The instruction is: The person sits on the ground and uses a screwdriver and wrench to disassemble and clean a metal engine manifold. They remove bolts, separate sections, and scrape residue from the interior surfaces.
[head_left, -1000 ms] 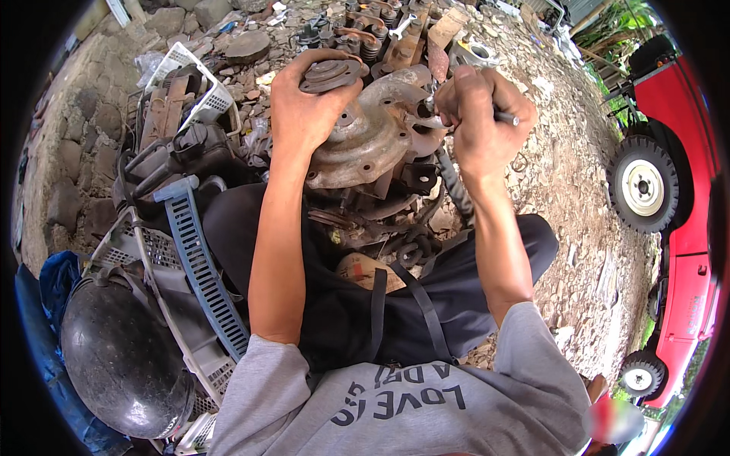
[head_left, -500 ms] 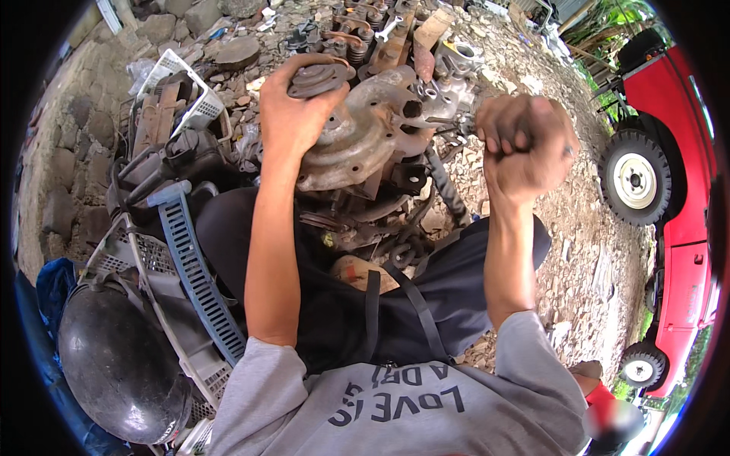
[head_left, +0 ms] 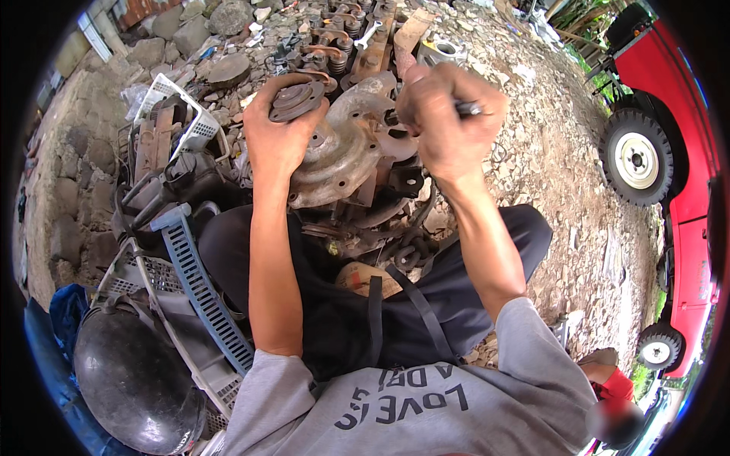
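My left hand (head_left: 275, 140) is wrapped round a rusty round metal hub (head_left: 296, 102), thumb on one side and fingers on the other. The hub sits at the upper left of a grey, dirty metal casting (head_left: 346, 163) with curved ribs and bolt holes. Closed in a fist, my right hand (head_left: 455, 121) is over the right edge of the casting, slightly blurred. Out of that fist pokes the dark end of a handled tool (head_left: 469, 109); the rest of the tool is hidden by my fingers.
Beyond the casting lie an engine part with springs (head_left: 338, 61) and an open-ended wrench (head_left: 369, 35). At left are a white plastic crate (head_left: 199, 125), a blue slotted plastic piece (head_left: 201, 281) and a black helmet (head_left: 133, 372). A red vehicle (head_left: 684, 137) stands right, on stony ground.
My right fist has swung left and closer to the casting, and the dark tool end now shows. My left hand keeps its grip on the hub. The whole view has shifted slightly.
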`<action>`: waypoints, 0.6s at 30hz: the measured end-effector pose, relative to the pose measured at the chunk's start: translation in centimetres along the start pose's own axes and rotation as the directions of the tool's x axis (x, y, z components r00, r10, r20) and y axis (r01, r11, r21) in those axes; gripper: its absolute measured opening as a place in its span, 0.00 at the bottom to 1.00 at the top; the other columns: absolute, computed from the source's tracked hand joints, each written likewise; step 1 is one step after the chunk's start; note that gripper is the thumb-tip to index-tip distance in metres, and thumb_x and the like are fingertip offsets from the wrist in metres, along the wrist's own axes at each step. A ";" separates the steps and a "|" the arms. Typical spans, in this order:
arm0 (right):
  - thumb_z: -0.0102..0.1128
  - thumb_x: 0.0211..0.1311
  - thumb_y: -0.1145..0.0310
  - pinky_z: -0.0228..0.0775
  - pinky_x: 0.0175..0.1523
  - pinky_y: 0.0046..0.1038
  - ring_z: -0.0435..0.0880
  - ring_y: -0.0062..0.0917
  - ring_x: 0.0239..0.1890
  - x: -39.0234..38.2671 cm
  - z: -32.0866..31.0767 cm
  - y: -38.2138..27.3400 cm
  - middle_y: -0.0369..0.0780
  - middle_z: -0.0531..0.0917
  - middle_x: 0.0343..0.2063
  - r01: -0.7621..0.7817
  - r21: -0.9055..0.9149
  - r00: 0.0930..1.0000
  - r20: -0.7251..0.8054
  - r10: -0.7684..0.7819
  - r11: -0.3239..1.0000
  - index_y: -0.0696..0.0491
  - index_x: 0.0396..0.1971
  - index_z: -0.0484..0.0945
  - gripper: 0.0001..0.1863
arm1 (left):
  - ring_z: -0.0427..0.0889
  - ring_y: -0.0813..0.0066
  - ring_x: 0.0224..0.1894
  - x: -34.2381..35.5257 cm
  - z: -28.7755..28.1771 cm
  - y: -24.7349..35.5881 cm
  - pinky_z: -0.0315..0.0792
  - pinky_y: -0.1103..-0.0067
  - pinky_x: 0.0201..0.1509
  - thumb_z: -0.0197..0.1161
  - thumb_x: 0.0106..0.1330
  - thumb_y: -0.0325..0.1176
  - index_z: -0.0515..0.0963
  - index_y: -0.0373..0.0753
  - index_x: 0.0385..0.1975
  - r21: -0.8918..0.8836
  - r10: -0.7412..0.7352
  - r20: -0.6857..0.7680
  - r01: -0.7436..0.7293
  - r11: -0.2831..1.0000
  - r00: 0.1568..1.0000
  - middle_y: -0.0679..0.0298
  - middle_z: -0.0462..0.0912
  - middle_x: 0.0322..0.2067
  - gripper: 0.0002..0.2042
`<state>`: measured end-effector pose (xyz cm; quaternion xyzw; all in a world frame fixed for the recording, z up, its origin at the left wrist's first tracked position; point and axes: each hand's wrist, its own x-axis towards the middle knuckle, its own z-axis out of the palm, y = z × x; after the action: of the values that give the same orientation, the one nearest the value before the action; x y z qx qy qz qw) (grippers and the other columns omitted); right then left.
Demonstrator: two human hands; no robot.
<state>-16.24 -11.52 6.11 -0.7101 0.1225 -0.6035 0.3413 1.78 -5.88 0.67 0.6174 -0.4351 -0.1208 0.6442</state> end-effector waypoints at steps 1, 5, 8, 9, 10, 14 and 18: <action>0.60 0.59 0.77 0.53 0.19 0.20 0.63 0.11 0.14 0.5 0.0 -1.1 0.29 0.69 0.09 -0.019 0.020 1.000 -0.008 0.020 1.000 0.57 0.11 0.69 0.17 | 0.85 0.76 0.37 0.3 0.0 0.0 0.76 0.79 0.46 0.73 0.48 0.27 0.83 0.36 0.37 0.014 0.015 0.003 -0.015 1.000 1.000 0.61 0.88 0.34 0.15; 0.59 0.59 0.77 0.52 0.19 0.20 0.63 0.11 0.14 0.5 -0.1 -1.9 0.31 0.69 0.09 0.002 0.095 0.999 -0.037 0.001 0.995 0.57 0.10 0.67 0.18 | 0.85 0.76 0.36 0.3 -0.2 -0.3 0.76 0.79 0.45 0.73 0.47 0.27 0.83 0.35 0.37 -0.005 0.029 -0.021 -0.030 1.000 0.999 0.61 0.87 0.33 0.15; 0.59 0.59 0.77 0.52 0.19 0.20 0.62 0.10 0.15 0.1 -0.9 2.5 0.30 0.68 0.09 0.033 0.044 0.999 0.007 -0.033 0.998 0.58 0.10 0.67 0.18 | 0.85 0.76 0.36 0.1 0.5 0.1 0.76 0.79 0.45 0.72 0.48 0.27 0.83 0.35 0.37 0.013 0.025 -0.015 -0.025 1.000 1.000 0.62 0.87 0.33 0.15; 0.59 0.59 0.77 0.52 0.19 0.20 0.62 0.10 0.15 0.3 -0.5 1.8 0.30 0.68 0.09 -0.004 0.092 1.000 -0.002 0.004 0.996 0.58 0.10 0.67 0.18 | 0.85 0.76 0.36 0.1 0.3 0.1 0.76 0.79 0.45 0.72 0.48 0.27 0.83 0.35 0.37 0.022 0.021 -0.017 -0.020 1.000 1.000 0.62 0.87 0.34 0.14; 0.59 0.59 0.76 0.52 0.19 0.20 0.62 0.10 0.15 0.7 -0.2 1.0 0.30 0.67 0.09 -0.030 0.135 0.999 -0.011 0.032 0.990 0.58 0.10 0.67 0.18 | 0.85 0.77 0.36 0.3 0.2 0.3 0.76 0.79 0.45 0.72 0.48 0.27 0.83 0.35 0.37 0.026 0.025 -0.017 -0.025 0.999 1.000 0.62 0.87 0.34 0.14; 0.61 0.58 0.76 0.50 0.17 0.22 0.60 0.11 0.11 0.3 -0.8 -1.6 0.31 0.68 0.08 0.092 0.206 0.995 -0.066 -0.080 0.974 0.58 0.10 0.67 0.19 | 0.85 0.76 0.36 0.1 0.2 0.1 0.76 0.79 0.45 0.72 0.48 0.27 0.83 0.35 0.37 0.013 0.019 -0.024 -0.019 1.000 1.000 0.61 0.87 0.33 0.14; 0.61 0.56 0.76 0.52 0.17 0.23 0.61 0.13 0.11 0.5 -0.8 1.9 0.32 0.66 0.07 0.076 0.000 0.997 0.025 -0.076 0.997 0.57 0.10 0.68 0.17 | 0.85 0.76 0.36 0.4 0.6 0.3 0.76 0.79 0.44 0.72 0.48 0.27 0.83 0.35 0.37 0.021 0.047 -0.033 -0.046 0.999 0.998 0.61 0.87 0.33 0.14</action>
<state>-16.40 -13.50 5.33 -0.7218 0.0914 -0.6071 0.3195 1.46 -6.55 1.04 0.6157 -0.4395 -0.0909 0.6477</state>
